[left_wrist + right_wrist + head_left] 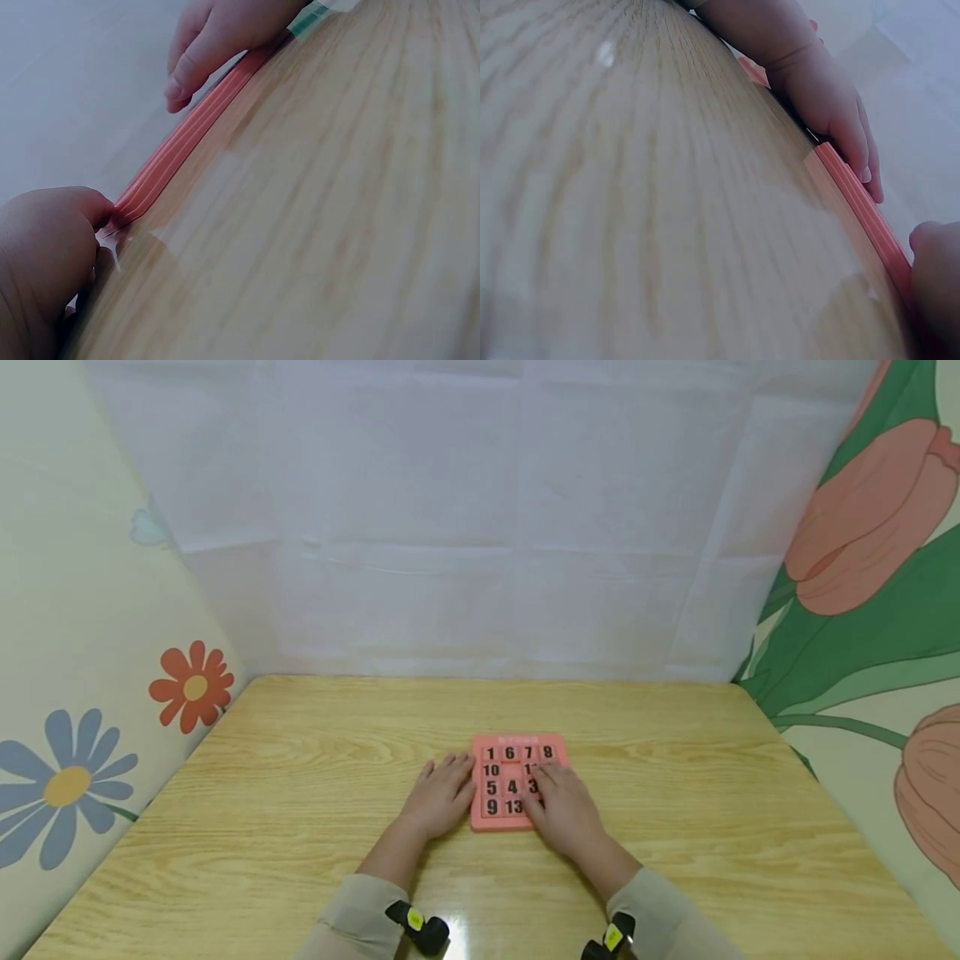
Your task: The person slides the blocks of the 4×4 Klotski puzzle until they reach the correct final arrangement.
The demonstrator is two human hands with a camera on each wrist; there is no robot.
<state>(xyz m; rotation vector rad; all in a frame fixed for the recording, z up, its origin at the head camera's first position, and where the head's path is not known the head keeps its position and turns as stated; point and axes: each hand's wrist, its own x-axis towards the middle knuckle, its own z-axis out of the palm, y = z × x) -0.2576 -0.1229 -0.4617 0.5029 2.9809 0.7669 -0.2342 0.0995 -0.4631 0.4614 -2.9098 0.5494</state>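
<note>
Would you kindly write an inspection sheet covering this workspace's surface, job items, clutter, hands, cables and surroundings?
Surface: pale wood-grain tabletop, rounded far corners.
Job items: pink rectangular number-tile puzzle, lying flat; some tiles hidden.
Clutter: nothing seen.
Hands: bare left hand at the puzzle's left edge; bare right hand over its right side.
Cables: nothing seen.
Surroundings: creased white backdrop; cream flower-printed left panel; tulip-printed right panel.

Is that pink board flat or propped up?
The pink number board lies flat: its numbers face up in the head view, and its thin side runs along the tabletop in both wrist views.
</note>
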